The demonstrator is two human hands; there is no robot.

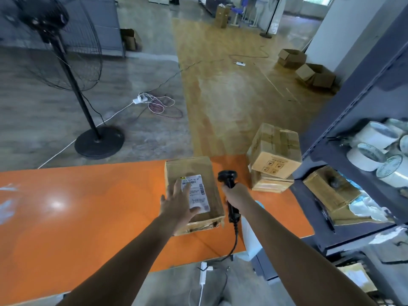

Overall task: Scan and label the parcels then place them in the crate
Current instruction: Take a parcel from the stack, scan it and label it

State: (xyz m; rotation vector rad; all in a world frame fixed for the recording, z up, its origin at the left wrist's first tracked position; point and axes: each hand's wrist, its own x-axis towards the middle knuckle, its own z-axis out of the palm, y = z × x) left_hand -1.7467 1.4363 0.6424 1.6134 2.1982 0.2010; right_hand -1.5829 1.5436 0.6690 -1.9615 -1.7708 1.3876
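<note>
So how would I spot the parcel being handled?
Start at the orange table. Near its middle lies a flat cardboard parcel under the left hand, beside the scanner. Unlike the stacked boxes to its right, it carries a white label.

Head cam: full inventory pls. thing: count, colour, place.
table: 1, orange, foreground
parcel: 1, brown, table centre
label: 1, white, on parcel top
scanner: 1, black, corded, right of parcel
boxes: 2, brown, stacked at table's right end, upper one tilted
shelf: 1, grey-blue, right edge
tape rolls: several, white, on shelf
fan: 1, black, floor left
power strip: 1, white, floor beyond table
cartons: 2, brown, open, floor far right
left hand: 1, flat on label
right hand: 1, grips scanner
</note>
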